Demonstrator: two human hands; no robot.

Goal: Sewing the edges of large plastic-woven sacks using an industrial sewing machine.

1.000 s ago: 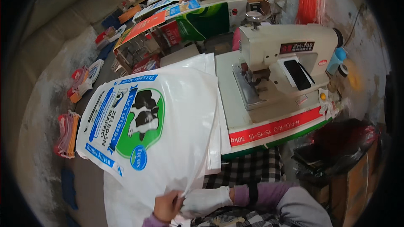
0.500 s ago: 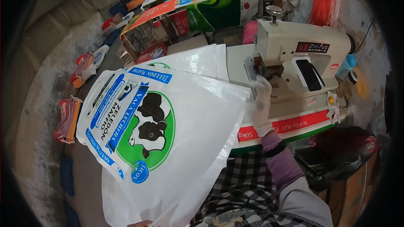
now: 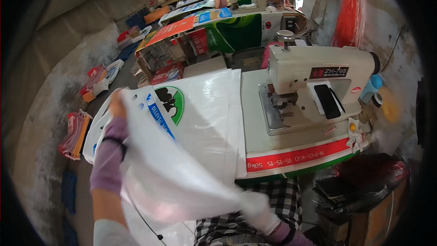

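Since the earlier frame the white sack [image 3: 182, 164] has been swung off its flat spread and now hangs folded between both hands, its printed face mostly turned away, and the right hand has left the sewing machine for the sack's lower corner. Only part of the round green badge with a black-and-white animal figure and a blue strip beside it shows, high on the sack near the left hand [image 3: 117, 105]. That hand is raised at the sack's upper left edge, a purple sleeve on the forearm; its fingers are hidden behind the plastic, so I cannot tell how they grip. The right hand [image 3: 257, 207], in a white glove, has its fingers closed on the gathered lower corner, just above a checked cloth on the lap. More white sacks [image 3: 218, 105] lie flat on the worktop [image 3: 255, 132], whose front edge bears a red band with white lettering over a green stripe. A cream sewing machine [image 3: 318, 77] stands on it, with a dark red-and-black plate on its body and a black phone [image 3: 327, 101] leaning against it. On the floor at left lie red and orange bundles [image 3: 75, 134]; behind, orange, blue and green printed sacks [image 3: 195, 23] cover further benches.
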